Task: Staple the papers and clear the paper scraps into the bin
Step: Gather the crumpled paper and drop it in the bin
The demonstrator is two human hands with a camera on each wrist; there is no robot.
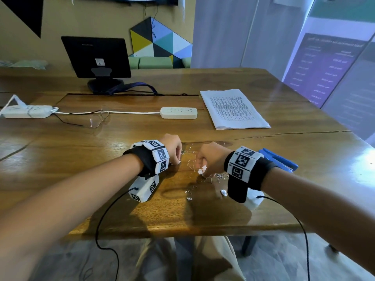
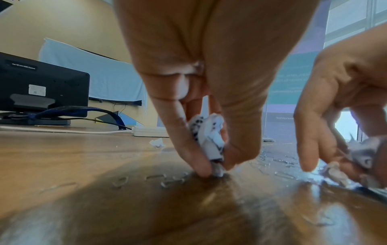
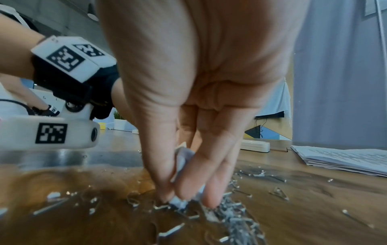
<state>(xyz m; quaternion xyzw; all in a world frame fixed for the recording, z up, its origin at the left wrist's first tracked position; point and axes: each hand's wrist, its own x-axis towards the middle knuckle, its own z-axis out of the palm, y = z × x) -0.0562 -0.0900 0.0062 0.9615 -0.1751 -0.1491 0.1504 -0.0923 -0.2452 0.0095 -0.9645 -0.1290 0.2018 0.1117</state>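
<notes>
My left hand (image 1: 177, 159) pinches a crumpled wad of printed paper scraps (image 2: 209, 137) between thumb and fingers, fingertips down on the wooden table (image 1: 304, 179). Close to its right, my right hand (image 1: 202, 169) pinches more white scraps (image 3: 181, 159) against the table among scattered loose staples (image 3: 236, 218). A few small scraps (image 1: 223, 192) lie near the front edge, and another scrap (image 2: 157, 142) lies beyond the left hand. A blue stapler (image 1: 281, 161) lies behind my right wrist. The stack of printed papers (image 1: 233, 108) rests at the back right. No bin is in view.
Two white power strips (image 1: 179, 112) joined by a cable lie across the table's middle, with eyeglasses (image 1: 97, 120) beside them. A black monitor (image 1: 97, 57) stands at the back. The table's front edge (image 1: 182, 230) is near my wrists.
</notes>
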